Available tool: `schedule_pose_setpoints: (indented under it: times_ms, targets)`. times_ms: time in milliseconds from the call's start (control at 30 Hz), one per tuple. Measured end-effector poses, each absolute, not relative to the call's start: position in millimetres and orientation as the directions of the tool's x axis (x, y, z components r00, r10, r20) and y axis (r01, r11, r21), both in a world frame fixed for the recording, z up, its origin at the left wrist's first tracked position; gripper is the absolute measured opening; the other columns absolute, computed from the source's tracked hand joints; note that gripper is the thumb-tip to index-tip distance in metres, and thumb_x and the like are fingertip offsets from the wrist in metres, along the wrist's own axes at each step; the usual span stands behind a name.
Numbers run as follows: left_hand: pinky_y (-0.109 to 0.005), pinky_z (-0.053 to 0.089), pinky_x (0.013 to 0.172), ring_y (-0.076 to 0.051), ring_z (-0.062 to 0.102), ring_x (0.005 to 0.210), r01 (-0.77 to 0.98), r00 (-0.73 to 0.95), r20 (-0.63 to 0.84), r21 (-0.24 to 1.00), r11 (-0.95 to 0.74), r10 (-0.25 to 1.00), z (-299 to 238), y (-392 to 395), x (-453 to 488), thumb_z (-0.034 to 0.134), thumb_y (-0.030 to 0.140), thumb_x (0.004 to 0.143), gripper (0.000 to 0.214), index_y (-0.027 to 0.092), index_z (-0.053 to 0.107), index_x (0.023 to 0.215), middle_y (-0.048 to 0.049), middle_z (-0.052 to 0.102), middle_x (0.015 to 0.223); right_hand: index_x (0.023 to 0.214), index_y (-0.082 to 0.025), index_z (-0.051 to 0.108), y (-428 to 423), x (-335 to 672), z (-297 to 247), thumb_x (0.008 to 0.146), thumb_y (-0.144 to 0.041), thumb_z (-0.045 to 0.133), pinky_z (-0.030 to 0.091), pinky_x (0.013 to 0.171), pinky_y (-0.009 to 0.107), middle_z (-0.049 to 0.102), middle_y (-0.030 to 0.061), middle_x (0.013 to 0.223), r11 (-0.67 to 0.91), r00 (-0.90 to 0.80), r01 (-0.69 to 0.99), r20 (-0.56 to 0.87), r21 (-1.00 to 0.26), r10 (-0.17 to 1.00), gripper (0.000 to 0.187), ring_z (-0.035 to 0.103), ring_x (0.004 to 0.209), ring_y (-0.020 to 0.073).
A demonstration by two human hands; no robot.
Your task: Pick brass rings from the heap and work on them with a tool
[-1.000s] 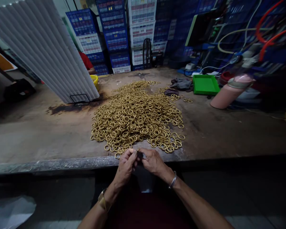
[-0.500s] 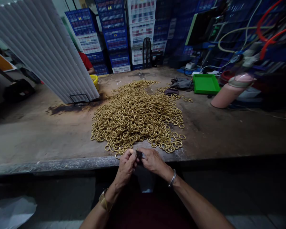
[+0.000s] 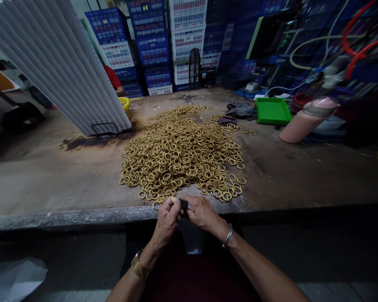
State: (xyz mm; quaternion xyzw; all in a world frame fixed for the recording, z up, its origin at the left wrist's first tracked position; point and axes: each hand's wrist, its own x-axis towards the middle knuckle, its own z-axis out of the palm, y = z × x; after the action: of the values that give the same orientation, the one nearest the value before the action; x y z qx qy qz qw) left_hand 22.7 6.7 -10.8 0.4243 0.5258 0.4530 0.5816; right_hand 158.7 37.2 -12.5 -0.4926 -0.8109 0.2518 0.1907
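At the front edge of the table my left hand point(image 3: 168, 217) and my right hand point(image 3: 204, 213) meet, both with fingers closed. Between their fingertips is a small black piece point(image 3: 183, 204), too dark and too covered to name. Something pale shows beside it at the right fingers; its kind is unclear. Just beyond my hands spreads a wide heap of brass-coloured rings point(image 3: 179, 155), with several loose ones around its near side. A pale translucent sheet or bag point(image 3: 192, 235) hangs below my hands.
On the wooden table point(image 3: 91, 184), a white corrugated panel point(image 3: 66, 63) leans in a black wire stand point(image 3: 104, 130) at left. A yellow tub point(image 3: 125, 105) stands behind it. Right are dark gloves point(image 3: 241, 110), a green tray point(image 3: 272, 111) and a pink bottle point(image 3: 305, 119). Crates point(image 3: 187, 42) rise behind.
Both hands stay in nearly the same place with the black piece between them. The black piece looks slightly turned. The rings lie as before.
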Motion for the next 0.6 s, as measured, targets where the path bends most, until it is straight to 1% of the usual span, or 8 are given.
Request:
schedule_pose_setpoints:
  times_ms: [133,300,467,600]
  targets:
    - [-0.016,0.025,0.041,-0.005,0.035,0.043,-0.063,0.026,-0.218,0.974,0.219,0.976,-11.5,6.4,22.2,0.049,0.049,0.077,0.033,0.017,0.045,0.067,0.0044,0.047,0.056,0.074,-0.019,0.056,37.3,158.6,-12.5,0.068,-0.013,0.044,0.022,0.052,0.023,0.057,0.0003,0.060,0.388,-0.445,0.704,0.056,-0.594,0.894,0.015,0.045,0.055,0.0118]
    - [-0.016,0.025,0.040,-0.005,0.034,0.041,-0.049,0.020,-0.247,0.968,0.248,0.969,-8.8,6.0,22.1,0.049,0.051,0.076,0.036,0.017,0.045,0.065,0.0051,0.044,0.053,0.075,-0.019,0.056,36.4,158.5,-10.6,0.068,-0.013,0.043,0.024,0.054,0.023,0.058,0.0009,0.063,0.390,-0.451,0.691,0.059,-0.609,0.891,0.016,0.047,0.058,0.0121]
    - [-0.016,0.025,0.040,-0.004,0.035,0.042,-0.050,0.010,-0.227,0.973,0.227,0.974,-6.5,6.0,23.0,0.052,0.049,0.075,0.035,0.017,0.045,0.064,0.0043,0.046,0.054,0.074,-0.019,0.057,37.6,159.4,-8.9,0.067,-0.012,0.043,0.024,0.053,0.023,0.059,0.0005,0.062,0.394,-0.475,0.688,0.032,-0.610,0.879,0.017,0.047,0.057,0.0116]
    - [-0.016,0.025,0.039,-0.004,0.036,0.043,-0.055,0.021,-0.200,0.978,0.201,0.979,-10.1,6.2,22.3,0.051,0.047,0.077,0.033,0.017,0.045,0.065,0.0042,0.048,0.056,0.075,-0.019,0.058,43.4,161.7,-9.2,0.069,-0.014,0.045,0.025,0.052,0.023,0.062,0.0017,0.066,0.419,-0.530,0.675,-0.005,-0.607,0.848,0.015,0.050,0.058,0.0122]
